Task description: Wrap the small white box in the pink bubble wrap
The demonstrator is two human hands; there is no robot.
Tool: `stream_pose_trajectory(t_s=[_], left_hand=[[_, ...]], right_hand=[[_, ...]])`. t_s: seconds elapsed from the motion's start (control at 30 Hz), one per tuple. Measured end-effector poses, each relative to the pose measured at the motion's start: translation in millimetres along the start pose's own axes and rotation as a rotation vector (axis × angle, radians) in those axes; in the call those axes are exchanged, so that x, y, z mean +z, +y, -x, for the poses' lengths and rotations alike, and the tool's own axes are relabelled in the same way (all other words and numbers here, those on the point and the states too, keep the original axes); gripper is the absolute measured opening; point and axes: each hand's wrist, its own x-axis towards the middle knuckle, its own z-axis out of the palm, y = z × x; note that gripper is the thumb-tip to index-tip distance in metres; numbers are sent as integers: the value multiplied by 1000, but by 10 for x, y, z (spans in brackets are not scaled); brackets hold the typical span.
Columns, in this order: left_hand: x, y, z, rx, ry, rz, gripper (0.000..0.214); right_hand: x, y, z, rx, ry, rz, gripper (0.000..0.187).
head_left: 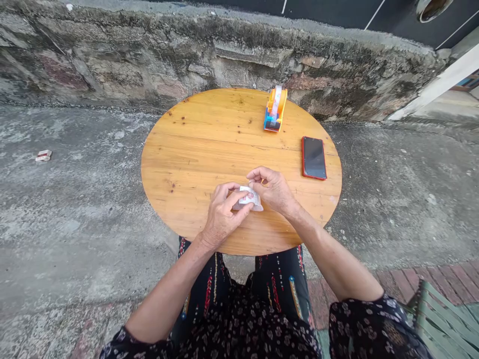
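Near the front of the round wooden table [194, 154], a small white packet with pink print [250, 195] lies under my fingers. My left hand [220, 213] grips it from the left, with the thumb on its lower edge and a finger across its top. At the packet's upper right corner is my right hand [276, 192], thumb and forefinger pinched together. Whatever sits between those two fingertips is too small to make out. Beyond the hands, a yellow and blue tape dispenser [276, 108] stands at the far edge.
A phone in a red case [314, 157] lies face up at the right of the table. Behind runs a rough stone wall [179, 55]. A green slatted chair [445, 319] is at the lower right. A crumpled small pack [44, 155] lies on the concrete at left.
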Motion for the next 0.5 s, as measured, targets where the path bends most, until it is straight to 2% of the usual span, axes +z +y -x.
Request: stream_pose_trajectory(t_s=[0.27,0.5], left_hand=[[4,-7,1,-26,-11,22,18],[1,6,4,-30,-8,34,18]], right_hand=[[-33,-90,48,-93,-6,173,21],[-90,-121,93,-258,-41,409,18]])
